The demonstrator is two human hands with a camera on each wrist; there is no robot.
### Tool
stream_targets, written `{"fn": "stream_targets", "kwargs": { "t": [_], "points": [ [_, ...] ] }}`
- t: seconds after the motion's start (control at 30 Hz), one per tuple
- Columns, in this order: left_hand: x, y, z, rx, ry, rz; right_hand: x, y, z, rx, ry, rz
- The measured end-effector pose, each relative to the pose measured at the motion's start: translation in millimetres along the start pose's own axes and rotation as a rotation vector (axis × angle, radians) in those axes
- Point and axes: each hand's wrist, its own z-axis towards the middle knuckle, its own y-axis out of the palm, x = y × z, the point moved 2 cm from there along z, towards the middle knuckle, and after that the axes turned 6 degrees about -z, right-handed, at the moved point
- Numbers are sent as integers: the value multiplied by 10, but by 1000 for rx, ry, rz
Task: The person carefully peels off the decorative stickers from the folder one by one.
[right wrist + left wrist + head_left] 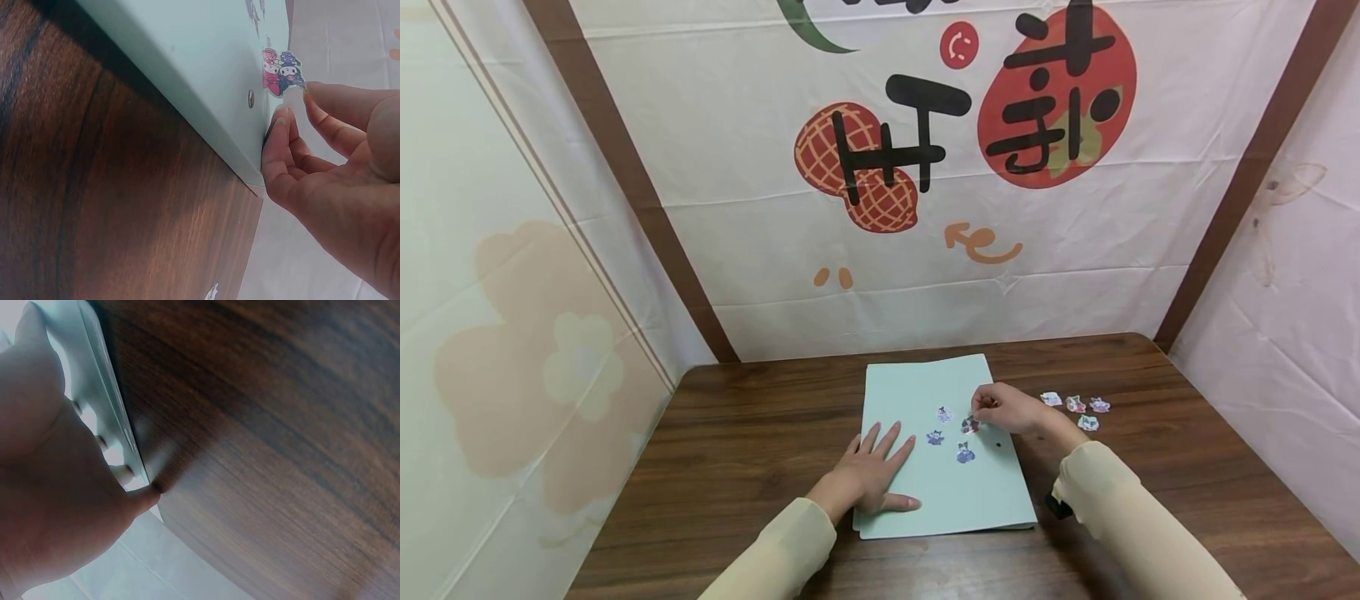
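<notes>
A pale mint-green folder lies on the table. My left hand rests flat on its left side with the fingers spread. In the left wrist view, that hand's little finger reaches the folder's edge. Over the folder's right side, my right hand pinches a small sticker with red and dark purple cartoon characters by its edge. Beside it on the folder are 3 purple-and-white stickers: an upper one, a left one and a lower one.
Several more cut-out stickers lie on the wooden table, right of the folder. A small round dark spot marks the folder near its right edge. A printed white cloth hangs behind the table.
</notes>
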Motion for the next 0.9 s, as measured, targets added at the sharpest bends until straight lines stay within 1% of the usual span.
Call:
{"fn": "stream_targets", "kwargs": {
  "t": [0.13, 0.3, 0.53, 0.77, 0.9],
  "points": [
    [16, -8, -24, 0, 1, -4, 8, 7, -2, 11, 10, -6],
    [40, -27, -54, 5, -1, -5, 3, 10, -28, 28, 1, 7],
    [13, 29, -2, 8, -6, 7, -2, 7, -50, 49, 6, 26],
    [-3, 38, 22, 21, -3, 12, 26, 16, -42, 57, 39, 43],
    [19, 25, -7, 24, -4, 18, 61, 39, -71, 47, 13, 48]
  ]
}}
